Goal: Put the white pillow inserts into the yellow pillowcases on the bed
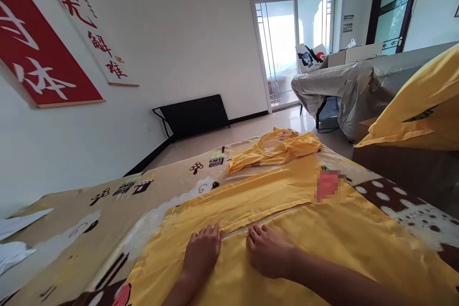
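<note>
The left hand and the right hand both press down on a big yellow cloth, with their fingers bent. I cannot tell if the fingers pinch the cloth or just rest on it. A thin white strip runs along a long slit in the cloth and shows between the two hands. The yellow cloth lies spread out on a blanket with sheep and mushroom pictures. At its far edge is a crumpled yellow cloth. Bits of white cloth are on the left. Off to the right is another piece of yellow cloth, near a plastic-covered couch. A black panel leans by the wall.
</note>
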